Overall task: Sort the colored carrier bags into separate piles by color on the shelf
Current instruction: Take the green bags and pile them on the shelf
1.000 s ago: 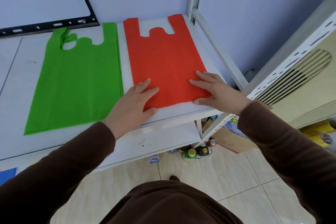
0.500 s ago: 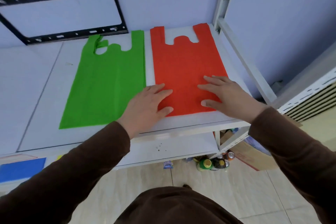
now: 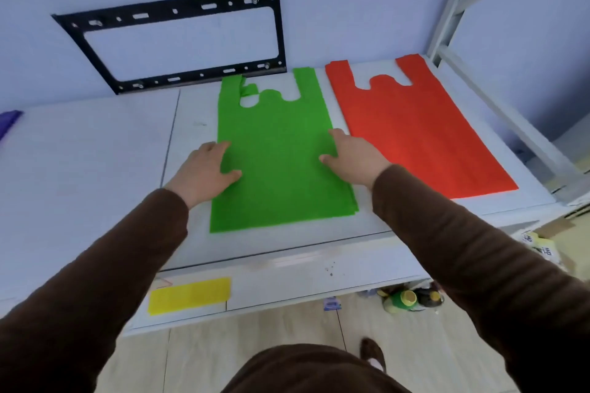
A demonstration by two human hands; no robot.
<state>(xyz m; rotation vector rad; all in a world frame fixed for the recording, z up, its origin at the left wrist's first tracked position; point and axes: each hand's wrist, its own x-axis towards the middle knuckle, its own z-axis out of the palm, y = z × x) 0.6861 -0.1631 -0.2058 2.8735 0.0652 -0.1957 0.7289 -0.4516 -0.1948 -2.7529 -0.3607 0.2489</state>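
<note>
While both hands lie flat on it, the green carrier bag is what I watch first: a matte, slightly fuzzy non-woven sheet, vest-shaped with two strap handles and a scalloped cut-out at its far end, the left strap folded over on itself. It lies flat on the white shelf, and thin layered edges at its near right corner tell me there is more than one bag in this pile. My left hand rests on the bag's left edge with fingers straight and thumb spread, gripping nothing; my right hand presses the right edge in the same flat, open way. Just beside it to the right, apart by a narrow strip of white, the red carrier bag lies flat, same cloth-like texture and same handled cut. Half a second ago both hands were pressed on the red bag's near end; now they have shifted left onto the green one, and the red bag lies untouched. On the lower shelf board a flat yellow rectangle shows, and a purple edge peeks in at far left. A black perforated metal frame leans against the pale blue wall behind the shelf, grey steel uprights rise at the right, and bottles stand on the tiled floor below.
</note>
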